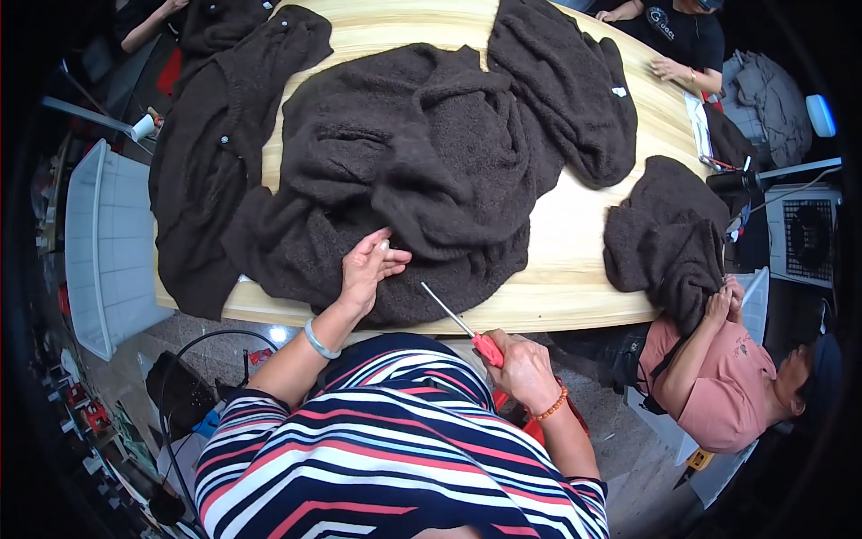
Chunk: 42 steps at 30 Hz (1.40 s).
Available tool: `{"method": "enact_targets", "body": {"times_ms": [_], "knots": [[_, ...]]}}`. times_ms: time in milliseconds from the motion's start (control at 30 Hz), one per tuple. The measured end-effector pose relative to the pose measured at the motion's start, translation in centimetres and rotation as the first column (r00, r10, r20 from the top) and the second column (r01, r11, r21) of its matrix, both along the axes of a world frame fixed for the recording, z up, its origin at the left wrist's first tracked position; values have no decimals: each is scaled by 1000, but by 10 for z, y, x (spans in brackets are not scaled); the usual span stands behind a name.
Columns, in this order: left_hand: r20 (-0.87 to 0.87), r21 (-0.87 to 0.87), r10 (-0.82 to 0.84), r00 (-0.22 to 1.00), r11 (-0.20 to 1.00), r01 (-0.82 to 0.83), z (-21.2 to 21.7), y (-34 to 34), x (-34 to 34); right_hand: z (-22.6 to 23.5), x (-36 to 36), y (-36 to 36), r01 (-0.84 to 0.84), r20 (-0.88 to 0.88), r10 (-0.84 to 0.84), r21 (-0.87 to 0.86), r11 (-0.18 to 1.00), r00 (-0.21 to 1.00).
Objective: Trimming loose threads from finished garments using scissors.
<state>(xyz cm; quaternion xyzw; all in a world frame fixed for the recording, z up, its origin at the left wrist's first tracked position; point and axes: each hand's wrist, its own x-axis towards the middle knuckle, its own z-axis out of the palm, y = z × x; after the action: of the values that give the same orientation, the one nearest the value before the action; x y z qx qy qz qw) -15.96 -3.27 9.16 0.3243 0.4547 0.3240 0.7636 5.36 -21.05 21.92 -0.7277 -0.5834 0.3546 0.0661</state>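
Note:
A large heap of dark brown fuzzy knit fabric lies bunched before me on the wooden table. My left hand is over its near edge, fingers loosely apart and nothing visibly gripped. In my closed right hand is a red-handled screwdriver-like tool. Its slim metal shaft points up and left toward the fabric; the tip looks apart from the cloth. The exact kind of tip is too small to make out.
More brown knit pieces lie at the left, far right and right. A co-worker in a pink shirt handles the right piece. Another person's hand rests at the far right edge. A white bin stands left.

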Motion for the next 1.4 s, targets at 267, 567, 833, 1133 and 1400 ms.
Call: {"method": "enact_targets", "body": {"times_ms": [267, 567, 833, 1133, 1400], "knots": [[-95, 103, 60, 994, 993, -50, 19, 14, 3, -3, -3, 4, -3, 30, 0, 111, 994, 1000], [-112, 220, -121, 986, 965, 143, 4, 35, 11, 0, -5, 16, 64, 90, -82, 184, 981, 993], [-94, 154, -47, 995, 986, 61, 0, -16, -16, 8, -13, -1, -155, 44, 156, -27, 988, 987], [-161, 30, -340, 926, 937, 349, 14, -5, -26, -3, -13, -2, -36, 30, 32, 157, 987, 999], [48, 125, -77, 996, 990, 70, -15, 0, -3, 8, -16, 9, -36, 98, 38, -28, 999, 994]]}}
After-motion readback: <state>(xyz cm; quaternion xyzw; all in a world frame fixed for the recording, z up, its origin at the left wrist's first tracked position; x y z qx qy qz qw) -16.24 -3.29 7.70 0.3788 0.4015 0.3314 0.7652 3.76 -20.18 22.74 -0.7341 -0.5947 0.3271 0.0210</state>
